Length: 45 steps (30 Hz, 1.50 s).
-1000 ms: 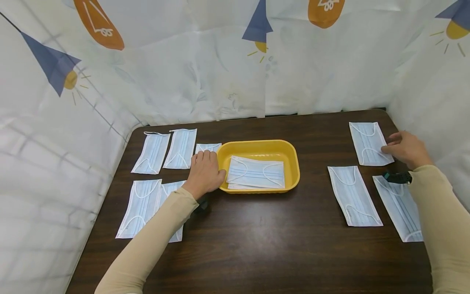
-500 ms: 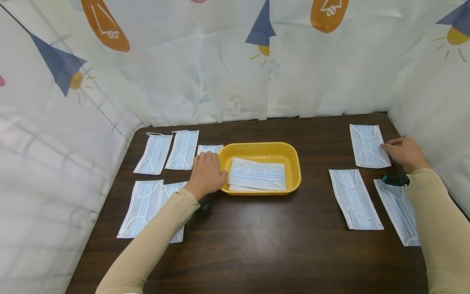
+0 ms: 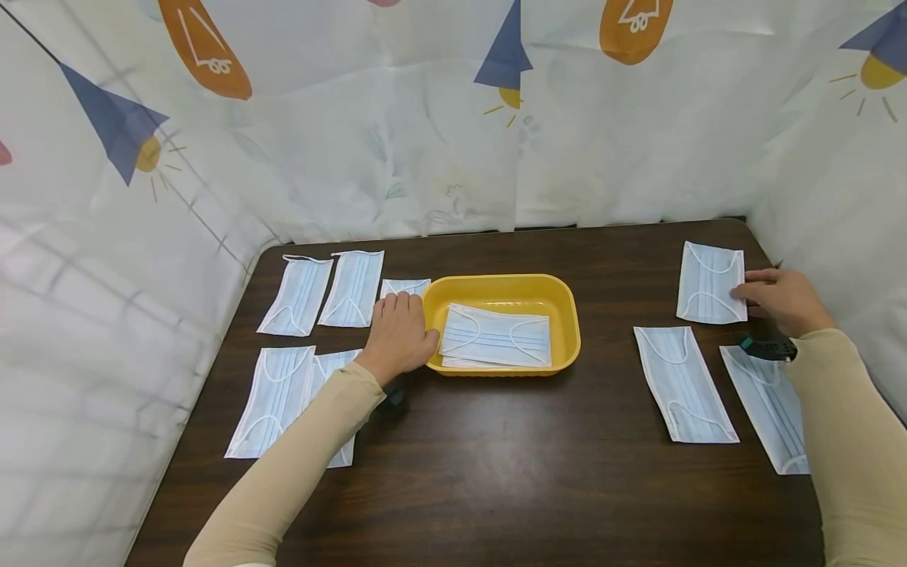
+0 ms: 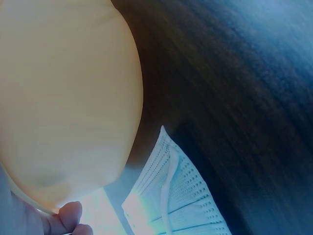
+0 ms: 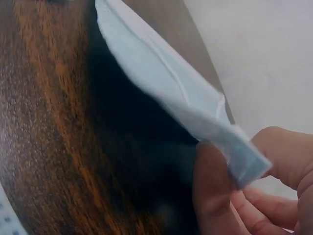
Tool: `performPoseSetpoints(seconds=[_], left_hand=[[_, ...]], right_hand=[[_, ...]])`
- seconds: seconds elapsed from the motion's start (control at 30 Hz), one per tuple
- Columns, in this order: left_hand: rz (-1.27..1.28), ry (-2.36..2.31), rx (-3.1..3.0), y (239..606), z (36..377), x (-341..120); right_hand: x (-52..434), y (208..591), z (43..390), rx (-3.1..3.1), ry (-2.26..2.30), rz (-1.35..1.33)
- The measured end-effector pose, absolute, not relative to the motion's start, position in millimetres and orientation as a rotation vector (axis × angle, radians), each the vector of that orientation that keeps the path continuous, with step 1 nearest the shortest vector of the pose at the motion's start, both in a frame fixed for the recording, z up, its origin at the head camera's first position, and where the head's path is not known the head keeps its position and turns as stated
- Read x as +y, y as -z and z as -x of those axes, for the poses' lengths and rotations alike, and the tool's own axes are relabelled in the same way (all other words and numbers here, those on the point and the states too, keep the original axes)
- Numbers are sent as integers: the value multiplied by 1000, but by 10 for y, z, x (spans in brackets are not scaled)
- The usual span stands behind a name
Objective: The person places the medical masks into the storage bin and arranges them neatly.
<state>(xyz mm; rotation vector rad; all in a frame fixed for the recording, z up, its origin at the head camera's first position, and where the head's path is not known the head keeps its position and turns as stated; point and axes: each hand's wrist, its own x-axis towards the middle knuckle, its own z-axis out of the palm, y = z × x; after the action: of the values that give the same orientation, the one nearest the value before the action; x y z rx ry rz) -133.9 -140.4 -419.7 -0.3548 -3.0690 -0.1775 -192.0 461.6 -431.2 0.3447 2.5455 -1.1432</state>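
Observation:
My right hand pinches the right edge of a light blue face mask at the far right of the table, and the mask is lifted off the wood. In the right wrist view the mask hangs clear of the table between thumb and fingers. My left hand rests against the left rim of a yellow tray that holds two masks. The left wrist view shows the tray wall and a mask beside it.
Two more masks lie on the dark wooden table at the right. Several masks lie left of the tray. Patterned white curtains close in the table on three sides.
My right hand has gripped the far right mask and raised and turned it slightly off the table. The left hand stays at the tray's rim.

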Motion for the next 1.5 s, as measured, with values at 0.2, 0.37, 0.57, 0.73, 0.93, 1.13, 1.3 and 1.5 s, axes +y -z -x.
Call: performPoseSetpoints(seconds=[0.2,0.37,0.57,0.73,0.93,1.13,1.3,1.5], left_hand=[[357,169,-3071,4196,1336,-1406],[359,169,-3069,4199,1333,-1407],[359,158,-3067,4188,1331,-1405],[356,163,-3066,4186,1329,-1409],[356,174,-3066,4194,1331,-1415],[357,174,-3067,4189,1331,-1420],[356,182,-3070,4189,1329,-1425],[354,188,-3070,4191,1331,-1428]], right_hand=[[4633,4335,1915,2506,1183,-347],[4647,4392,1911,2530,1200,-345],[4627,4350,1889,2565,1224,-295],[4615,4313,1862,2582,1266,-272],[4585,4246,1841,2631,1242,-275],[4496,4172,1836,2628,1339,-251],[4434,4103,1831,2644,1358,-246],[4393,4028,1813,2658,1345,-245]])
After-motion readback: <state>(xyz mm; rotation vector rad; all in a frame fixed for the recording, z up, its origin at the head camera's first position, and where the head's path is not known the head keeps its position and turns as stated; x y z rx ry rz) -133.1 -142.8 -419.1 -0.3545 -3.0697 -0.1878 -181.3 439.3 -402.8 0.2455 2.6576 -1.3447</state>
